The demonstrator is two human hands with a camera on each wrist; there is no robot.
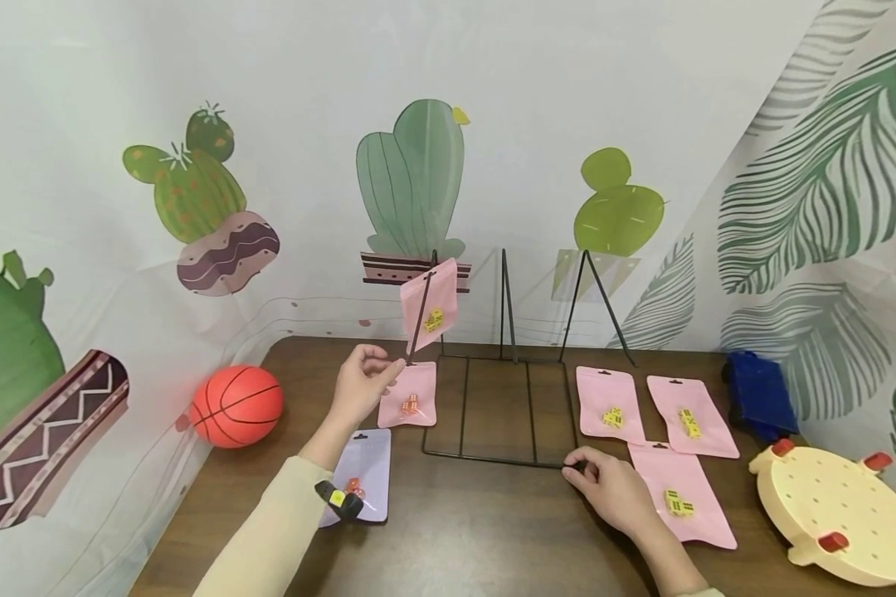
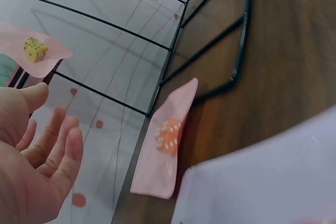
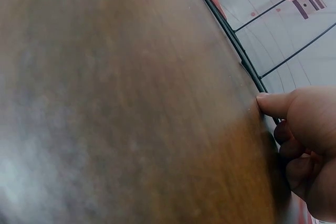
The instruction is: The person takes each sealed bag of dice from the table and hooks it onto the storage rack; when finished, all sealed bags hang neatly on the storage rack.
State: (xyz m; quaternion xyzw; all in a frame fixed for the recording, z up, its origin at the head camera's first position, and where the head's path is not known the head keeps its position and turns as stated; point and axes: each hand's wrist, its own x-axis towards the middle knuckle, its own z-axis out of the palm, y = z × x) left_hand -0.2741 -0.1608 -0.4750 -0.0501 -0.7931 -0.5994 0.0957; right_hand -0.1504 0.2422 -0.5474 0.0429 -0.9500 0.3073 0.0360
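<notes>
A black wire display rack stands on the table with several upright prongs at its back. From its left prong hangs a pink zip pouch with yellow dice inside. My left hand is just below and left of that pouch, fingers loosely bent and holding nothing; the left wrist view shows the empty palm. With thumb and fingers, my right hand pinches the rack's front right corner. A pink pouch with orange dice lies beside the rack's left side, behind a lilac pouch holding red-orange dice.
Right of the rack lie three pink pouches with yellow dice, the nearest close to my right forearm. Farther right are a blue object and a cream round board with red pegs. An orange basketball sits at the left edge.
</notes>
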